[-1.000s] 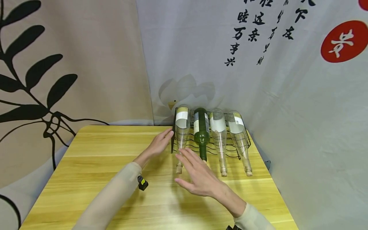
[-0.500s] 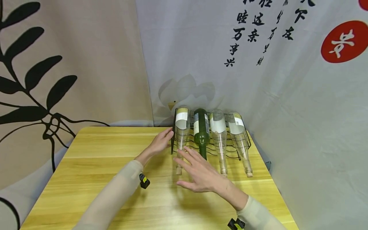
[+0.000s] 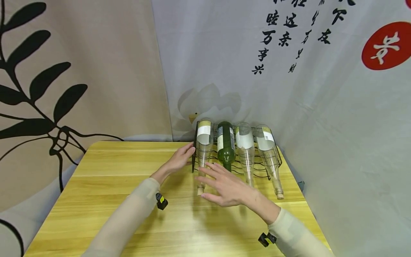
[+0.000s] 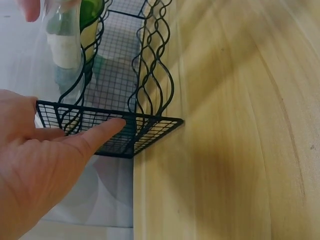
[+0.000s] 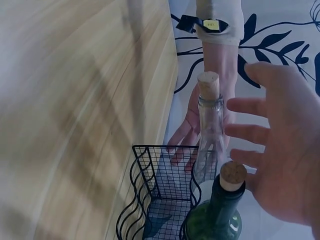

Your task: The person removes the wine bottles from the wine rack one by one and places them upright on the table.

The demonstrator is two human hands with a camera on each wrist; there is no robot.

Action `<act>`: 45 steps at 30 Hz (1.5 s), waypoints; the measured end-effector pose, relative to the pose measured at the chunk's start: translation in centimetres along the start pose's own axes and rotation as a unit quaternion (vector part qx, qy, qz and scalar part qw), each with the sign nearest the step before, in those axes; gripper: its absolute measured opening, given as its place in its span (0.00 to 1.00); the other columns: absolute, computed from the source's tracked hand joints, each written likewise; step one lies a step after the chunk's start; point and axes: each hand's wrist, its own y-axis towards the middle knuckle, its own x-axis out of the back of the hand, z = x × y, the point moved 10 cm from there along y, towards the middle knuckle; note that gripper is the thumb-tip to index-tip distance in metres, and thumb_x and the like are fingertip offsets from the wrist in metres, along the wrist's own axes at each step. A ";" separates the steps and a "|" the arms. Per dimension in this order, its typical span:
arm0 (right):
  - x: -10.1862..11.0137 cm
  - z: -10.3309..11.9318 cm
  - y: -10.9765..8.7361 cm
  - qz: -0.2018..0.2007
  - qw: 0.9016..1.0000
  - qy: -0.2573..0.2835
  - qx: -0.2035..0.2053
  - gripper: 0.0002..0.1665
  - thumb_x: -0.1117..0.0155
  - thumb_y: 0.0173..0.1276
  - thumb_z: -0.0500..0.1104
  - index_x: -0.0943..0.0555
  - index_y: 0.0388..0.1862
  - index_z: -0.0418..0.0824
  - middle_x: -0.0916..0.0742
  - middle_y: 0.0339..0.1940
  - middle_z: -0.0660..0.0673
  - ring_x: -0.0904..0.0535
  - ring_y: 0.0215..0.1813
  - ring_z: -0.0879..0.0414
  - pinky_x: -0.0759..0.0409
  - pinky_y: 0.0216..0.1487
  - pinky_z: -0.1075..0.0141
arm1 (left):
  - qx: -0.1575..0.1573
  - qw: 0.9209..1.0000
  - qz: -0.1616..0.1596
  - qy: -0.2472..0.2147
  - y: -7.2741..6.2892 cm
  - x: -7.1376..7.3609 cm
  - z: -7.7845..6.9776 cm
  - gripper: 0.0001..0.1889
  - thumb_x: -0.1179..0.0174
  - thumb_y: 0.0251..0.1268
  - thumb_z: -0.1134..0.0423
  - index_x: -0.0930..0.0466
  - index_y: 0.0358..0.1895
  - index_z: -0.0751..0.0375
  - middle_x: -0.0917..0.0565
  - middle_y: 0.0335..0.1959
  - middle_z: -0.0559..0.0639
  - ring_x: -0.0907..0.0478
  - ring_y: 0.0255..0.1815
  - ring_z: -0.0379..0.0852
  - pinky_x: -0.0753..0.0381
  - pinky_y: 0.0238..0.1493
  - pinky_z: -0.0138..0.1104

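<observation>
Nearest to me, above the surface (image 3: 179,228), the right grip (image 3: 224,187) hangs spread and unloaded, its tips near the corked neck of the leftmost clear bottle (image 3: 203,151). Just beyond, the left grip (image 3: 176,159) is spread too, one straight digit lying along the end panel of the black wire rack (image 4: 120,142). That bottle, the green bottle (image 3: 226,155) and two further clear bottles (image 3: 246,155) lie in the rack, necks toward me. I expect stiff, light wire, best taken by both end panels; the glass should be slick and breakable, safest held round the body. Farthest back hangs printed cloth (image 3: 224,43).
</observation>
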 end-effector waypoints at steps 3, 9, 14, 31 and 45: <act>0.1 -0.2 0.0 0.003 1.000 0.010 0.015 0.33 0.49 0.91 0.56 0.26 0.87 0.45 0.28 0.91 0.36 0.39 0.94 0.34 0.44 0.96 0.38 | -0.004 1.000 0.006 -0.007 0.0 -0.2 -0.2 0.36 0.60 0.99 0.50 0.57 0.96 0.60 0.48 0.95 0.68 0.42 0.92 0.76 0.24 0.82 0.68; 0.6 -0.3 0.3 -0.011 0.998 -0.025 0.050 0.37 0.33 0.72 0.38 0.19 0.80 0.47 0.23 0.88 0.37 0.32 0.91 0.33 0.38 0.94 0.37 | -0.002 1.000 0.004 -0.007 0.0 -0.3 -0.2 0.34 0.61 1.00 0.52 0.56 0.95 0.60 0.47 0.95 0.68 0.42 0.92 0.76 0.23 0.81 0.68; 1.1 -0.1 0.8 -0.033 0.996 -0.045 0.070 0.32 0.23 0.70 0.37 0.14 0.73 0.48 0.19 0.83 0.38 0.27 0.88 0.33 0.32 0.92 0.37 | -0.004 1.000 0.000 0.005 0.1 -0.2 -0.3 0.34 0.62 1.00 0.53 0.55 0.95 0.60 0.46 0.94 0.69 0.41 0.91 0.75 0.22 0.80 0.67; 0.3 0.7 2.5 -0.016 0.993 -0.069 0.092 0.28 0.15 0.70 0.46 0.10 0.68 0.50 0.14 0.79 0.42 0.25 0.87 0.37 0.29 0.90 0.38 | -0.013 0.999 0.004 0.029 0.2 -0.2 -0.1 0.34 0.64 1.00 0.50 0.56 0.96 0.57 0.46 0.95 0.67 0.41 0.92 0.75 0.22 0.80 0.69; -0.4 0.9 3.3 -0.021 0.984 -0.151 0.094 0.27 0.18 0.70 0.37 0.09 0.65 0.54 0.11 0.75 0.46 0.22 0.86 0.42 0.27 0.90 0.42 | -0.015 0.999 0.008 0.042 0.1 -0.2 -0.5 0.33 0.65 1.00 0.50 0.56 0.96 0.55 0.46 0.95 0.67 0.42 0.93 0.73 0.20 0.79 0.67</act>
